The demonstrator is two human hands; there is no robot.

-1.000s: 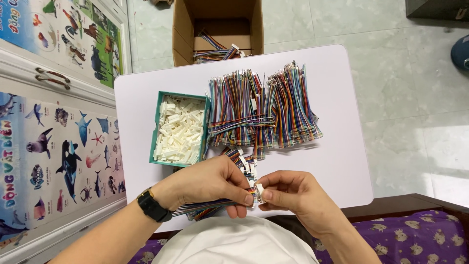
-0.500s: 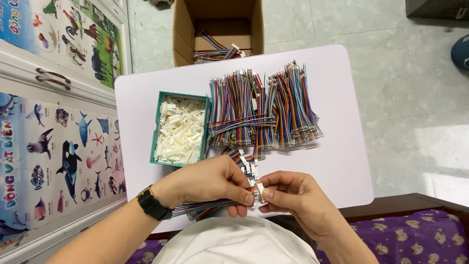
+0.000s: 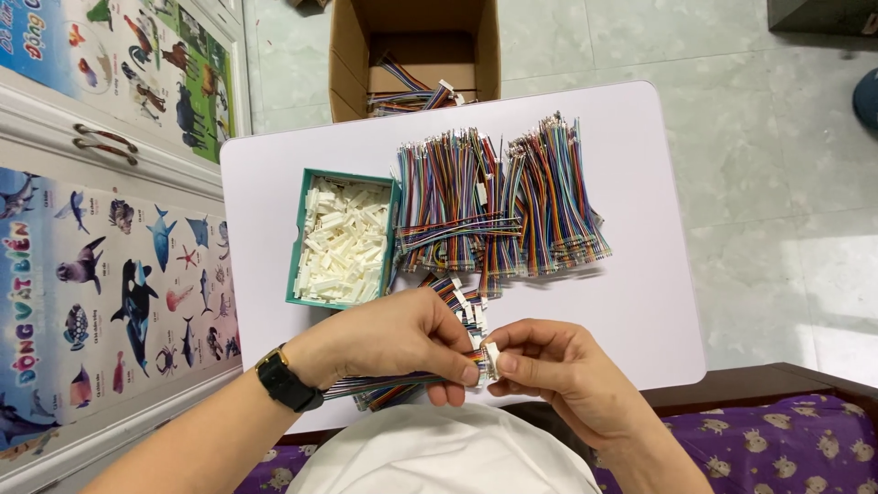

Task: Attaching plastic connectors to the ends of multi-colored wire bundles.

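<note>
- Pale tiled floor surrounds a small white table [image 3: 640, 311], with animal posters [image 3: 110, 274] on the wall along its left side and a purple patterned cloth [image 3: 777, 439] below its near edge.
- At the near edge, both hands meet over a bundle of coloured wires [image 3: 384, 384] that trails left under the left wrist.
- Left hand [image 3: 393, 343], with a black watch [image 3: 285, 382] on its wrist, pinches the wire ends between thumb and fingers.
- Right hand [image 3: 558, 370] pinches a small white connector [image 3: 492, 359] at the tip of those wires, thumb pressed against forefinger.
- Just behind the hands lie a few finished leads with white plugs [image 3: 462, 297].
- Farther back, a green tray [image 3: 297, 247] full of white connector housings sits left of two big fans of multicoloured wires [image 3: 498, 201], which touch each other.
- A cardboard box [image 3: 412, 46] holding more wires stands on the floor past the far edge.
- Open room: bare tabletop to the right of the wire fans and along the right edge; the left strip beside the tray is narrow.
- Against the earlier frames, the hands, tray and wire piles sit in the same places; only the fingers have shifted slightly around the connector.
</note>
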